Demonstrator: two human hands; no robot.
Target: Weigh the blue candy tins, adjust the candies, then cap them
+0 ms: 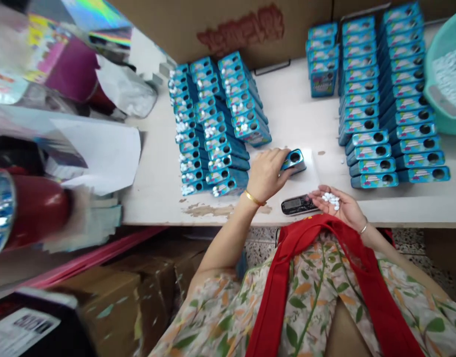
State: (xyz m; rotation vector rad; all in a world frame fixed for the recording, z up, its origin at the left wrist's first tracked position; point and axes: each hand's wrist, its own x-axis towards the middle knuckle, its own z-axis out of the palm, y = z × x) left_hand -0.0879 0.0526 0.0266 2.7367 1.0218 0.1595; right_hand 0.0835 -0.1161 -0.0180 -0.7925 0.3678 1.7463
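Observation:
My left hand (268, 171) is closed round a small blue box (295, 157) with a dark round hole in its top, standing over a white sheet (310, 171). Palm up near the table's front edge, my right hand (349, 209) is cupped under a small heap of white tablets (331, 200). Its fingertips are beside a black handheld device (298, 205) with a small screen. To the left, rows of blue boxes (228, 163) have white tablets on or in their tops. More rows of blue boxes (372, 166), with dark holes showing, stand on the right.
A turquoise basin (438, 106) of white pieces is at the far right. Behind the rows stands a cardboard box (168, 22) with red lettering. White paper (101, 148), a red cylindrical object (38, 208) and bags crowd the left. Cardboard boxes (109, 292) lie below the table.

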